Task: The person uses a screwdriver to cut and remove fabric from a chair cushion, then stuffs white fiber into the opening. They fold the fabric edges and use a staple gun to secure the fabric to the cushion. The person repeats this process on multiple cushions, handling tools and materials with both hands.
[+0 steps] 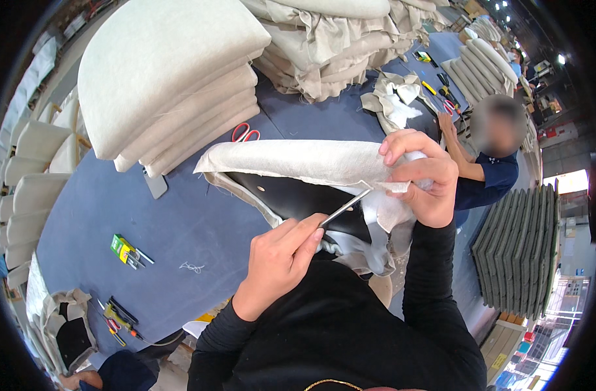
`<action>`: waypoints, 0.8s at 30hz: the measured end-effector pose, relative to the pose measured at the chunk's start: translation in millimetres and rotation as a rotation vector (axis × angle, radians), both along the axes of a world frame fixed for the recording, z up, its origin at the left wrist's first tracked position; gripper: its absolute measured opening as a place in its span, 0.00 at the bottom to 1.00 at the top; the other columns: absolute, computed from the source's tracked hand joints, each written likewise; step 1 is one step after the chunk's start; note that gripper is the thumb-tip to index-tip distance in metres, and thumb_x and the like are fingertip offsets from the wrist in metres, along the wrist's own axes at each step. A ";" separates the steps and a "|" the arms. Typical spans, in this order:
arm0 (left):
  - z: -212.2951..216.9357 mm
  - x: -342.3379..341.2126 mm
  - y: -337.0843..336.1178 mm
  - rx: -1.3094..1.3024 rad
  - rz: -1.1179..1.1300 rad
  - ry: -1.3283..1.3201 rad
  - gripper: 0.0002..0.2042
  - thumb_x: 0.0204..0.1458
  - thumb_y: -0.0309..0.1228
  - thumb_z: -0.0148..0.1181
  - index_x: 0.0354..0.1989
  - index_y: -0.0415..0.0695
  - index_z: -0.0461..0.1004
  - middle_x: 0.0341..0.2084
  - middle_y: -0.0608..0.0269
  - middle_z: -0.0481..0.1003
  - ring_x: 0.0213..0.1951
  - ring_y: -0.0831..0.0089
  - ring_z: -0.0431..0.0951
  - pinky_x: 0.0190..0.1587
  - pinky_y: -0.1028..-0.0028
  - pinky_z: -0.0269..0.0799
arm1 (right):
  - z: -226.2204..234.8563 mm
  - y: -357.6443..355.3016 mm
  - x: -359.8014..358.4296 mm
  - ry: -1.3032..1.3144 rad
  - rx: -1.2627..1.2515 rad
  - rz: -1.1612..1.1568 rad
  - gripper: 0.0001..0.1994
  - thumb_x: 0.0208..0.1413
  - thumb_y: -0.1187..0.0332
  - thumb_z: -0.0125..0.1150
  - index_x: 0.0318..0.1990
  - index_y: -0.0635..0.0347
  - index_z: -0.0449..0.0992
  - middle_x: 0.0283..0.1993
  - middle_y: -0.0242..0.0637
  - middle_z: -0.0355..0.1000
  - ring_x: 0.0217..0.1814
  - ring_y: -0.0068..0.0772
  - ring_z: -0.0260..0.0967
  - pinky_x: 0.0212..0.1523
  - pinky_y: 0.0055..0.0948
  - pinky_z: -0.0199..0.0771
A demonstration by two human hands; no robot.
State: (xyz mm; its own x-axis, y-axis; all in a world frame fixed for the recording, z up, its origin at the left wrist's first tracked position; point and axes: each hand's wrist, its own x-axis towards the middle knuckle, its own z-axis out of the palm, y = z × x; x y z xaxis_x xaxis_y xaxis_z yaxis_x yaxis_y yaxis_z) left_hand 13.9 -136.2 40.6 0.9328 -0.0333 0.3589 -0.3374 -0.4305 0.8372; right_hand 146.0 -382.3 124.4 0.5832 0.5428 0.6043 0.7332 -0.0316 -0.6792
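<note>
Across my lap and the table edge lies a chair pad with a cream fabric cover (285, 159) and a black board (291, 201) inside it. My right hand (432, 182) pinches the fabric's folded edge at the pad's right end, where white wadding (383, 208) bulges out. My left hand (278, 260) is closed round a thin metal tool (345, 208), whose tip touches the fabric edge just beside my right fingers. Its handle is hidden in my palm, so I cannot tell its exact kind.
Behind the pad stand stacked cream pads (174, 65) and piled fabric covers (324, 49). Red-handled scissors (246, 133), a phone (156, 184) and a green-yellow box (122, 249) lie on the blue table (187, 225). A co-worker (484, 173) works at the right; dark panels (516, 251) are stacked behind.
</note>
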 end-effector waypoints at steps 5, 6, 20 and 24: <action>15.5 9.0 0.8 0.018 -0.006 -0.003 0.07 0.64 0.29 0.66 0.47 0.43 0.85 0.22 0.59 0.75 0.21 0.64 0.76 0.26 0.66 0.69 | -1.1 2.7 1.6 -0.035 0.019 0.019 0.10 0.49 0.72 0.79 0.37 0.65 0.87 0.47 0.43 0.80 0.52 0.46 0.80 0.56 0.43 0.78; 18.3 9.1 3.9 0.017 -0.009 0.025 0.07 0.64 0.28 0.65 0.46 0.41 0.85 0.23 0.58 0.76 0.22 0.64 0.77 0.28 0.67 0.69 | -0.8 3.4 0.1 0.006 0.013 -0.034 0.09 0.49 0.73 0.78 0.38 0.65 0.87 0.47 0.44 0.81 0.52 0.45 0.80 0.57 0.42 0.78; 16.7 -5.7 12.7 -0.026 -0.049 0.148 0.07 0.67 0.29 0.64 0.45 0.38 0.85 0.24 0.54 0.78 0.23 0.61 0.77 0.29 0.67 0.71 | 0.9 7.3 1.1 0.132 0.014 -0.152 0.08 0.51 0.76 0.78 0.38 0.67 0.87 0.49 0.44 0.82 0.53 0.41 0.82 0.59 0.38 0.78; 16.2 -4.6 12.3 -0.009 -0.015 0.110 0.07 0.67 0.31 0.66 0.46 0.41 0.85 0.23 0.56 0.78 0.22 0.59 0.78 0.27 0.64 0.72 | 3.4 7.4 -1.4 0.116 0.005 -0.114 0.09 0.48 0.75 0.79 0.37 0.67 0.88 0.49 0.45 0.81 0.54 0.43 0.81 0.59 0.40 0.78</action>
